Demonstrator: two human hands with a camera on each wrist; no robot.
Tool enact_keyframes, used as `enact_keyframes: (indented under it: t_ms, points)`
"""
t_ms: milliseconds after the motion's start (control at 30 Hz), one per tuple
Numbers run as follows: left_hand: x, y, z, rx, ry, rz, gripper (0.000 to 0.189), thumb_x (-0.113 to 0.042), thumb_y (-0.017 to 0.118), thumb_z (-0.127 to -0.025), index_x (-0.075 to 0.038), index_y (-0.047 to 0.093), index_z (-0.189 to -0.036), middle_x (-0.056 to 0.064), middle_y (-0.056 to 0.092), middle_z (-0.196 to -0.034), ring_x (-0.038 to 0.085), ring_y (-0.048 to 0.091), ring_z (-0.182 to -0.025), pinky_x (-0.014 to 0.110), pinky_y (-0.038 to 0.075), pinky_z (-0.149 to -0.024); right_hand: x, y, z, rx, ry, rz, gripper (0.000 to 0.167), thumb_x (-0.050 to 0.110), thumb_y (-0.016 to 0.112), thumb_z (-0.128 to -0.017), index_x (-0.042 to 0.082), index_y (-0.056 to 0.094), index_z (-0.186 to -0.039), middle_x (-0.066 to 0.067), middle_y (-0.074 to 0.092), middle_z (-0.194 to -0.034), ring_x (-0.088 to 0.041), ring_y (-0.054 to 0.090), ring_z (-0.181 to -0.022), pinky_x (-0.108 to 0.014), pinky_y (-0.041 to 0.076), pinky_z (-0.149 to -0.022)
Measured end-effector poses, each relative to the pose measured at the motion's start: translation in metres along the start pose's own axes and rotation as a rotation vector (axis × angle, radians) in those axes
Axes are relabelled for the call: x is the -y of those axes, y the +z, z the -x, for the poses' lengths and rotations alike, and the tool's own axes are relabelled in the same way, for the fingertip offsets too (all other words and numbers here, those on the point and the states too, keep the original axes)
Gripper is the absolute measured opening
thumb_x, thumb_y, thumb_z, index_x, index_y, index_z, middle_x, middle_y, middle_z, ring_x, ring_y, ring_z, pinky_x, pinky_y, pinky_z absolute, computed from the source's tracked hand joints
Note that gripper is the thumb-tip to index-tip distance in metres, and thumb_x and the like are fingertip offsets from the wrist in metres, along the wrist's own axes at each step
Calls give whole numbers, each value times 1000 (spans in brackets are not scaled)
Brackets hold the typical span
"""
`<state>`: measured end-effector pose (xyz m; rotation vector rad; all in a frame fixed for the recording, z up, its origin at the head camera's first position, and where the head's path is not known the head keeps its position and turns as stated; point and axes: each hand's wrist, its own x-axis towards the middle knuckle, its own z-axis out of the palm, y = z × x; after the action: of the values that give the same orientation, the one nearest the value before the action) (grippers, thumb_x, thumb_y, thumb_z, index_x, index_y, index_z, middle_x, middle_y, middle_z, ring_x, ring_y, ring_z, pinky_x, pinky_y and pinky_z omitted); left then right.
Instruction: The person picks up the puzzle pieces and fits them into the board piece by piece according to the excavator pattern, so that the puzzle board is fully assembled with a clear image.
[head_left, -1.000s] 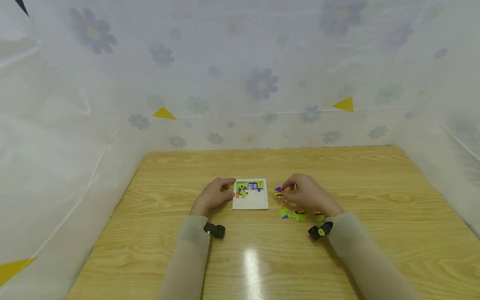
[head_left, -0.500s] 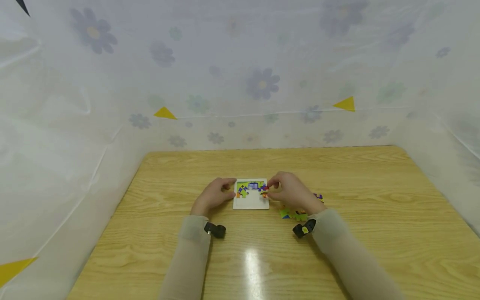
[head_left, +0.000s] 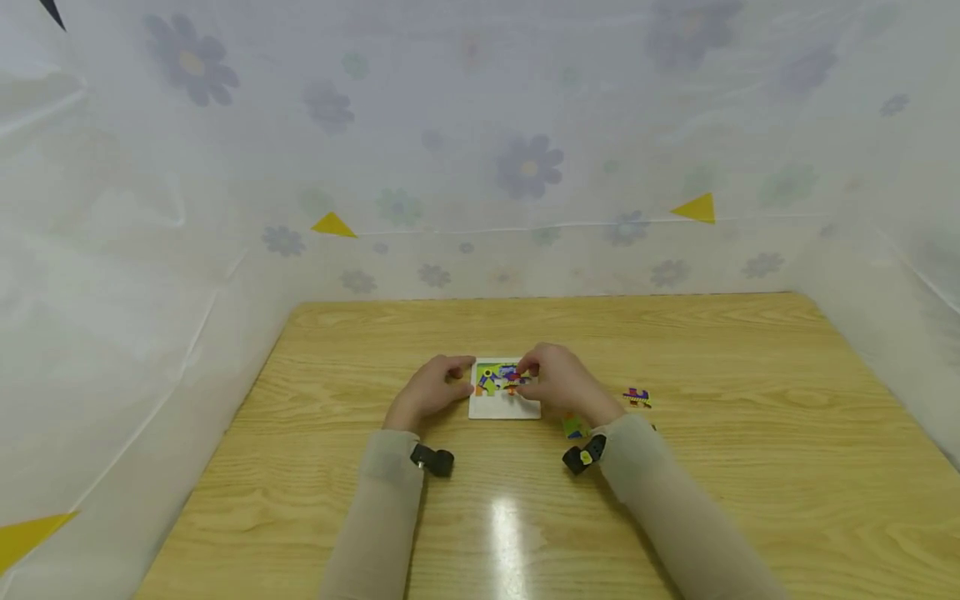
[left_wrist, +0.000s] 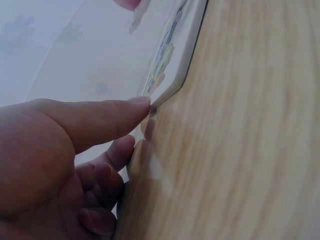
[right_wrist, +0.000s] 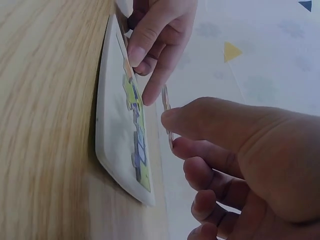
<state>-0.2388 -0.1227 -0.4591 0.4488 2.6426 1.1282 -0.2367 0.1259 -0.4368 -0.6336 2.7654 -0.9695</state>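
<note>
White tray lies flat on the wood-grain table, between the two hands. Fitted pieces fill its far strip and part of the left side; the near part is bare white.

Left hand: thumb and forefinger apart, tips touching the tray's left side, with no pinch seen; the remaining fingers bend loosely below. Probable reason: to brace the tray against sliding, leaving its upper surface uncovered.

Right hand: reaches over the tray's right side, thumb and forefinger clamped on a held piece. Right wrist view shows this piece edge-on, above the tray and apart from the fitted pieces. Its thin edges stick out past the fingertips; this hold presumably leaves its outline free for lining up. Exact position over the tray cannot be judged from the head view, as the fingers cover part of it.

Loose pieces: a red-and-purple piece lies right of the right hand; a green-and-blue piece lies nearer, partly hidden by the right arm. Placement on the right likely suits the picking hand.
</note>
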Motion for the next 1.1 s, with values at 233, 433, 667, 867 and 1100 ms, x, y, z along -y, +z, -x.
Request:
enact_keyframes:
  t_ms: [233, 433, 667, 867, 1100]
  points:
    - [1, 1, -1, -1, -15, -4, 49, -16, 69, -95, -14, 56, -142, 10, 60, -121, 26, 54, -113, 46, 42, -98, 5, 7, -4, 25, 36, -11, 23, 15, 79, -82, 5, 74, -102, -5, 60, -93, -20, 52, -81, -36, 45, -72]
    - [2, 2, 0, -3, -4, -9, 49, -15, 69, -95, -14, 57, -142, 9, 60, -119, 25, 54, -111, 47, 43, -96, 5, 14, -4, 17, 78, 5, 24, 18, 81, -83, 7, 74, -103, -4, 60, -96, -19, 53, -84, -36, 46, -77]
    - [1, 3, 2, -1, -5, -9, 49, -14, 69, -94, -14, 57, -141, 9, 60, -117, 25, 53, -109, 46, 43, -95, 2, 20, -7, 14, 66, 41, 24, 19, 81, -83, 9, 75, -104, -2, 60, -91, -19, 52, -81, -35, 45, -73]
    - [0, 3, 3, -11, -8, -5, 49, -14, 68, -95, -15, 56, -142, 8, 59, -118, 25, 54, -110, 47, 43, -96, 2, 20, -6, 13, 75, 44, 23, 19, 80, -84, 9, 75, -104, -2, 59, -91, -19, 52, -82, -36, 45, -74]
    - [-3, 2, 4, -7, -3, -12, 49, -13, 68, -94, -13, 56, -142, 9, 59, -118, 25, 53, -109, 46, 43, -96, 2, 22, -6, 5, 48, 21, 24, 15, 80, -83, 9, 75, -106, -1, 61, -95, -17, 55, -85, -36, 47, -78]
